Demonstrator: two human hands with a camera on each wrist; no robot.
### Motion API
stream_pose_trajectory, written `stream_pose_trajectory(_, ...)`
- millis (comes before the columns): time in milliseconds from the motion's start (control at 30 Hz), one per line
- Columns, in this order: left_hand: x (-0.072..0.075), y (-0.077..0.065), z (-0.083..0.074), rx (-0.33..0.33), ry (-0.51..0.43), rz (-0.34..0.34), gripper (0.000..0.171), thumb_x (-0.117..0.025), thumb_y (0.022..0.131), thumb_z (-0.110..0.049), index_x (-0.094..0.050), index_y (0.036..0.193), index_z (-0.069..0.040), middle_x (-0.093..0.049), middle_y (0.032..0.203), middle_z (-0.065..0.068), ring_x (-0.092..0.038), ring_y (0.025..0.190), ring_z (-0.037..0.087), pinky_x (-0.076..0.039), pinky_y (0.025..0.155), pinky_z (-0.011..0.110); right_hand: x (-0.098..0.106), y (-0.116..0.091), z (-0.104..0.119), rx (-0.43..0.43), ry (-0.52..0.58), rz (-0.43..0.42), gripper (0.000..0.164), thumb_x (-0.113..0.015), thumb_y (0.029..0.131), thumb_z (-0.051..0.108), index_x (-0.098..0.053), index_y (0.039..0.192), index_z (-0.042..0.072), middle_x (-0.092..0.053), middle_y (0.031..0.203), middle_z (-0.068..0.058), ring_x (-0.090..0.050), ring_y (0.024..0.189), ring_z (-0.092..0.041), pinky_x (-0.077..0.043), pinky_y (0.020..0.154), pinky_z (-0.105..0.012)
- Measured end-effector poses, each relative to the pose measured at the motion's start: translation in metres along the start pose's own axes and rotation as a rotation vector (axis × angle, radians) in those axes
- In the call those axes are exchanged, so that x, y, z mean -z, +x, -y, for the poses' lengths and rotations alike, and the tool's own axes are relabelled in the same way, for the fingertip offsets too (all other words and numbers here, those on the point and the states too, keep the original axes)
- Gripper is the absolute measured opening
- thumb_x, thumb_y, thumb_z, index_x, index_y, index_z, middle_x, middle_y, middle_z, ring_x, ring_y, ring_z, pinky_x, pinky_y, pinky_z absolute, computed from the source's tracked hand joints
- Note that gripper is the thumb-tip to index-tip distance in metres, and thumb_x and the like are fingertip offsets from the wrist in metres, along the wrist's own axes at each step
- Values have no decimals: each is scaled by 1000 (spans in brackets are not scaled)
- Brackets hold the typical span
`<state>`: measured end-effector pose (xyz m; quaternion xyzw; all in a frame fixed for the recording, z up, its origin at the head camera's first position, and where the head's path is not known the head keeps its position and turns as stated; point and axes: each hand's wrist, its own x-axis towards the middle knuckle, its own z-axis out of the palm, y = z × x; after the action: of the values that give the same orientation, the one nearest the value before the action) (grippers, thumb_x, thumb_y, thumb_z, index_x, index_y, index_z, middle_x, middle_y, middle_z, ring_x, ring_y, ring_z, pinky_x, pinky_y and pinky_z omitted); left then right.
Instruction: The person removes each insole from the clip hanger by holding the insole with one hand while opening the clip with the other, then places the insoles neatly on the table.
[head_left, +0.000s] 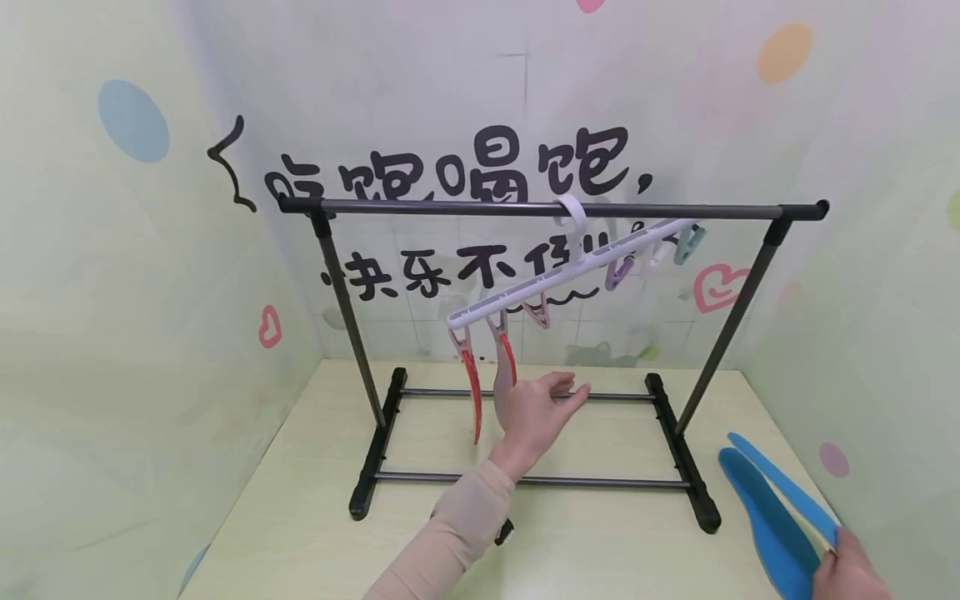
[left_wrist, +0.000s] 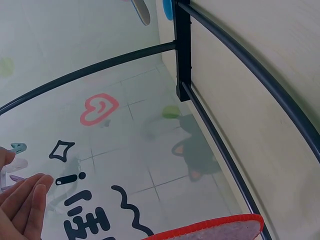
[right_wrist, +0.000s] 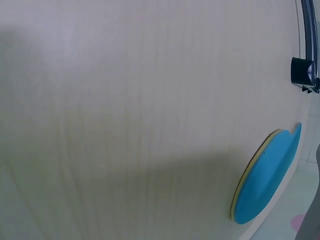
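Two red-edged insoles hang from clips at the left end of a tilted lilac clip hanger (head_left: pixel 570 271): an outer insole (head_left: pixel 474 396) and one with its grey face (head_left: pixel 501 383) showing. My left hand (head_left: pixel 536 417) is in front of the grey one, its thumb and fingers apart with nothing between them. In the left wrist view, fingers (left_wrist: pixel 25 207) show at the left edge and a red-rimmed insole (left_wrist: pixel 215 230) at the bottom. At the lower right, my right hand (head_left: pixel 847 571) pinches the end of a blue insole (head_left: pixel 787 487). Another blue insole (head_left: pixel 768 521) lies flat beside it on the table.
A black rack (head_left: pixel 667 211) stands on the pale wooden table (head_left: pixel 600 542), its top bar bearing the hanger's hook (head_left: pixel 573 212). Several bare clips, including a teal clip (head_left: pixel 688 244), hang toward the hanger's raised right end. Printed walls enclose the table.
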<state>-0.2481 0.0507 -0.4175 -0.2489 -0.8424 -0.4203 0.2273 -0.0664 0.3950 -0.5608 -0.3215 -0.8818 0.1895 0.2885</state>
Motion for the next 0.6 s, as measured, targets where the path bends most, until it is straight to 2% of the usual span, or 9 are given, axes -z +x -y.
stream_pose_trajectory(133,0,-1,-1,10,-12,8,31,-71,90,-37,-77,106,-11,-78,91,2,-74,74,9,-56,73,19,-4,2,4,2,-67,58,34,-43,90,0,-46,122,-11,-53,120,-37,-56,96,-56,-46,83,-60)
stream_pose_trajectory(500,-2,-5,0,-16,-3,17,31,-70,91,-36,-77,106,-10,-78,92,3,-74,71,7,-55,70,16,-12,-1,6,25,-119,89,34,-48,88,-1,-49,120,-11,-57,118,-37,-58,97,-58,-49,79,-63)
stream_pose_trajectory(600,-2,-5,0,-29,2,12,30,-71,90,-35,-77,106,-10,-78,92,3,-74,71,8,-55,70,16,-15,-2,5,25,-126,155,36,-49,88,-1,-49,122,-12,-54,123,-38,-57,105,-57,-48,85,-63)
